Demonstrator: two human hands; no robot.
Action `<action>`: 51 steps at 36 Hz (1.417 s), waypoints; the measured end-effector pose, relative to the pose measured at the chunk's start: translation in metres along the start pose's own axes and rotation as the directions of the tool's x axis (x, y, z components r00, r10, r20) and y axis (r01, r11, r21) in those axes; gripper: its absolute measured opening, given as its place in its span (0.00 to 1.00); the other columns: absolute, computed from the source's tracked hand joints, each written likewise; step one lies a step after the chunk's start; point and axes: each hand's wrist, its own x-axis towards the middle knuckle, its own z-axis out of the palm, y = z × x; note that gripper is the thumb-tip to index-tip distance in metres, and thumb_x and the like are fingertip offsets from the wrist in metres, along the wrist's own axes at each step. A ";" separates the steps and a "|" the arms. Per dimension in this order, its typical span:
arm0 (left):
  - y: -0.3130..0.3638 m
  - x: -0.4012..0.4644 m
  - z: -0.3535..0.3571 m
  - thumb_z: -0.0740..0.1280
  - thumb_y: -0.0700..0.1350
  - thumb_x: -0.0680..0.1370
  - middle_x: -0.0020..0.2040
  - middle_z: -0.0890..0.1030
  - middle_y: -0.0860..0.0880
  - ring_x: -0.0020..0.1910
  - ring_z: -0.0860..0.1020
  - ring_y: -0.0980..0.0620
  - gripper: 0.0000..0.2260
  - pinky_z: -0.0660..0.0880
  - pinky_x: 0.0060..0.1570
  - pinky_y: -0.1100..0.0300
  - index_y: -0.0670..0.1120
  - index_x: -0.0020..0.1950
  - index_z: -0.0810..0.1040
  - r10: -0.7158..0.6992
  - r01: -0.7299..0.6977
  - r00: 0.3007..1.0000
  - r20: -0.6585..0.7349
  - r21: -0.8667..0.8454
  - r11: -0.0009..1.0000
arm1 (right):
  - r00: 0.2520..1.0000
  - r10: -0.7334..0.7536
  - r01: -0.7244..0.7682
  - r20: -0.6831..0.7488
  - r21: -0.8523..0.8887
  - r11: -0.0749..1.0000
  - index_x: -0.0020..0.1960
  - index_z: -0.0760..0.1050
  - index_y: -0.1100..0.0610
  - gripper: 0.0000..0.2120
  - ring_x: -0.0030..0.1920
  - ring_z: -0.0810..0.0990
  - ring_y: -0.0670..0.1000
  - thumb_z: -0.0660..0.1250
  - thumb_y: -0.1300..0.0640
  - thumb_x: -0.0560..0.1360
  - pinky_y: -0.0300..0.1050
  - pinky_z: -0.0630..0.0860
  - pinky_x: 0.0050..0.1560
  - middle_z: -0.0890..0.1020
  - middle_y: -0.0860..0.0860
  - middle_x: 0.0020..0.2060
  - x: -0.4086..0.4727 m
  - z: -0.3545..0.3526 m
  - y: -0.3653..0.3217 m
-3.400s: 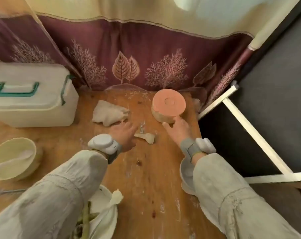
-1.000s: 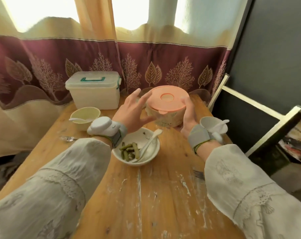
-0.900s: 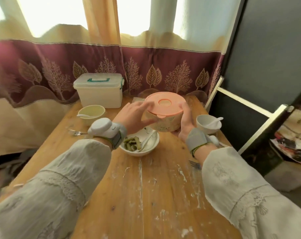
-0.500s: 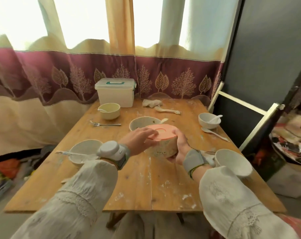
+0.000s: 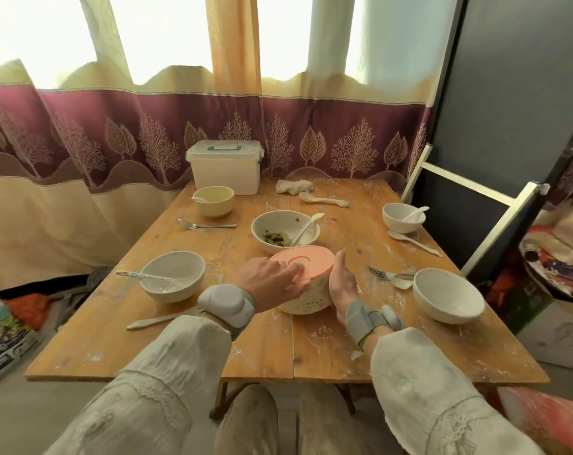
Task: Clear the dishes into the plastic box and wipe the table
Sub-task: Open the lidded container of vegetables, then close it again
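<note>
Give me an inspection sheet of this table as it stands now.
Surface: wooden table, streaked with white residue.
Job's things: lidded plastic box shut at far edge; orange-lidded container near front; bowl of green vegetables; yellow bowl; three white bowls; loose spoons and forks; cloth at the far edge.
Clutter: nothing seen beyond the dishes.
Hands: left hand rests on the container's lid; right hand against its side, fingers straight.
Cables: nothing seen.
Surroundings: curtain, white frame, items on floor.
</note>
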 end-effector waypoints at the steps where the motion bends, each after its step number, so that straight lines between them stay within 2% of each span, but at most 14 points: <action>1: 0.001 0.000 0.001 0.38 0.62 0.75 0.52 0.82 0.46 0.43 0.81 0.44 0.33 0.76 0.42 0.56 0.47 0.66 0.71 -0.008 0.008 0.999 -0.037 0.023 1.000 | 0.999 -0.039 0.039 0.002 -0.012 0.999 0.68 0.70 0.59 0.33 0.66 0.70 0.59 0.42 0.38 0.79 0.54 0.67 0.68 0.72 0.59 0.67 0.000 -0.001 0.000; 5: 0.005 -0.002 0.003 0.45 0.58 0.77 0.34 0.83 0.45 0.23 0.77 0.46 0.28 0.72 0.23 0.60 0.43 0.51 0.80 -0.027 0.033 0.988 -0.149 0.035 0.999 | 0.976 -0.217 0.217 0.005 -0.059 0.974 0.64 0.73 0.58 0.25 0.62 0.72 0.56 0.45 0.46 0.82 0.48 0.66 0.63 0.75 0.57 0.63 0.001 -0.001 0.005; 8: 0.005 0.000 0.007 0.44 0.59 0.76 0.33 0.82 0.47 0.23 0.77 0.48 0.29 0.70 0.22 0.63 0.43 0.48 0.80 0.011 0.002 0.985 -0.171 0.075 0.997 | 0.969 -0.247 0.245 -0.024 -0.072 0.967 0.60 0.74 0.58 0.24 0.61 0.72 0.56 0.44 0.48 0.82 0.50 0.67 0.64 0.76 0.58 0.61 0.004 0.001 0.013; 12: 0.018 0.000 0.018 0.48 0.57 0.78 0.28 0.78 0.45 0.21 0.73 0.49 0.25 0.64 0.19 0.65 0.44 0.38 0.78 0.050 -0.015 0.967 -0.250 0.139 0.990 | 0.965 -0.247 0.241 -0.086 -0.071 0.968 0.65 0.71 0.61 0.22 0.65 0.70 0.58 0.45 0.52 0.83 0.48 0.64 0.65 0.73 0.60 0.65 0.006 -0.003 0.023; 15: 0.030 0.002 0.027 0.45 0.53 0.81 0.27 0.76 0.45 0.21 0.72 0.50 0.27 0.63 0.20 0.66 0.45 0.34 0.77 0.069 -0.009 0.945 -0.320 0.186 0.983 | 0.956 -0.283 0.275 -0.079 -0.102 0.956 0.67 0.70 0.60 0.21 0.67 0.69 0.56 0.45 0.54 0.83 0.45 0.63 0.65 0.72 0.57 0.67 0.008 -0.009 0.031; 21: 0.032 0.007 0.032 0.38 0.50 0.82 0.28 0.78 0.39 0.22 0.73 0.49 0.33 0.68 0.22 0.64 0.39 0.44 0.81 0.196 -0.090 0.930 -0.310 0.326 0.941 | 0.965 -0.261 0.257 -0.019 -0.129 0.958 0.66 0.69 0.61 0.20 0.67 0.68 0.57 0.44 0.56 0.83 0.44 0.62 0.63 0.71 0.58 0.67 0.016 -0.016 0.038; 27: 0.030 0.008 0.021 0.40 0.48 0.82 0.26 0.78 0.43 0.21 0.72 0.50 0.31 0.63 0.21 0.66 0.41 0.44 0.82 0.208 -0.082 0.927 -0.311 0.374 0.924 | 0.965 -0.255 0.256 0.067 0.004 0.967 0.67 0.69 0.59 0.20 0.66 0.68 0.53 0.45 0.54 0.83 0.45 0.61 0.68 0.71 0.57 0.67 0.018 -0.014 0.033; 33: 0.027 0.009 0.011 0.54 0.52 0.78 0.26 0.79 0.42 0.19 0.72 0.50 0.22 0.63 0.20 0.67 0.39 0.45 0.82 0.236 -0.125 0.948 -0.211 0.434 0.892 | 0.953 -0.280 0.279 0.117 0.024 0.960 0.66 0.67 0.61 0.18 0.58 0.65 0.45 0.46 0.57 0.83 0.37 0.61 0.60 0.71 0.57 0.64 0.020 -0.018 0.035; 36: 0.026 0.008 0.007 0.68 0.55 0.72 0.26 0.80 0.41 0.19 0.75 0.48 0.19 0.64 0.20 0.67 0.38 0.44 0.83 0.243 -0.140 0.955 -0.173 0.458 0.878 | 0.946 -0.296 0.298 0.130 -0.002 0.954 0.66 0.67 0.62 0.18 0.58 0.65 0.45 0.46 0.58 0.83 0.38 0.61 0.61 0.70 0.57 0.65 0.022 -0.020 0.035; 42: 0.024 0.006 0.004 0.72 0.53 0.70 0.25 0.78 0.43 0.18 0.73 0.49 0.18 0.64 0.19 0.66 0.38 0.46 0.82 0.262 -0.183 0.957 -0.127 0.438 0.880 | 0.955 -0.253 0.253 0.155 0.019 0.967 0.68 0.65 0.60 0.19 0.67 0.65 0.51 0.45 0.55 0.83 0.42 0.60 0.67 0.69 0.56 0.67 0.022 -0.019 0.037; 44: 0.023 0.004 0.001 0.71 0.49 0.72 0.24 0.77 0.44 0.17 0.71 0.49 0.14 0.63 0.18 0.66 0.37 0.46 0.82 0.259 -0.187 0.955 -0.147 0.384 0.904 | 0.957 -0.222 0.214 0.186 0.066 0.975 0.69 0.65 0.58 0.20 0.68 0.65 0.51 0.47 0.51 0.83 0.43 0.60 0.68 0.68 0.54 0.68 0.022 -0.018 0.037; 45: 0.023 0.002 -0.001 0.66 0.47 0.74 0.24 0.76 0.44 0.17 0.71 0.50 0.13 0.63 0.17 0.67 0.37 0.46 0.82 0.233 -0.173 0.961 -0.147 0.338 0.925 | 0.956 -0.204 0.187 0.213 0.096 0.978 0.70 0.65 0.56 0.22 0.68 0.66 0.50 0.48 0.47 0.82 0.42 0.61 0.68 0.69 0.52 0.69 0.020 -0.017 0.037; 48: 0.020 0.003 -0.001 0.50 0.46 0.76 0.25 0.78 0.43 0.17 0.73 0.48 0.22 0.65 0.17 0.65 0.36 0.47 0.81 0.182 -0.137 0.967 -0.178 0.240 0.961 | 0.934 -0.226 0.185 0.277 0.169 0.968 0.73 0.62 0.52 0.35 0.70 0.64 0.48 0.55 0.36 0.71 0.46 0.60 0.71 0.66 0.48 0.71 0.012 -0.016 0.033; 51: 0.014 0.003 0.006 0.54 0.43 0.80 0.37 0.81 0.40 0.28 0.79 0.44 0.16 0.73 0.26 0.58 0.35 0.61 0.74 0.153 -0.122 0.980 -0.130 0.221 0.968 | 0.918 -0.226 0.176 0.327 0.175 0.969 0.75 0.56 0.48 0.43 0.71 0.62 0.49 0.61 0.32 0.65 0.51 0.58 0.73 0.63 0.47 0.73 0.008 -0.013 0.031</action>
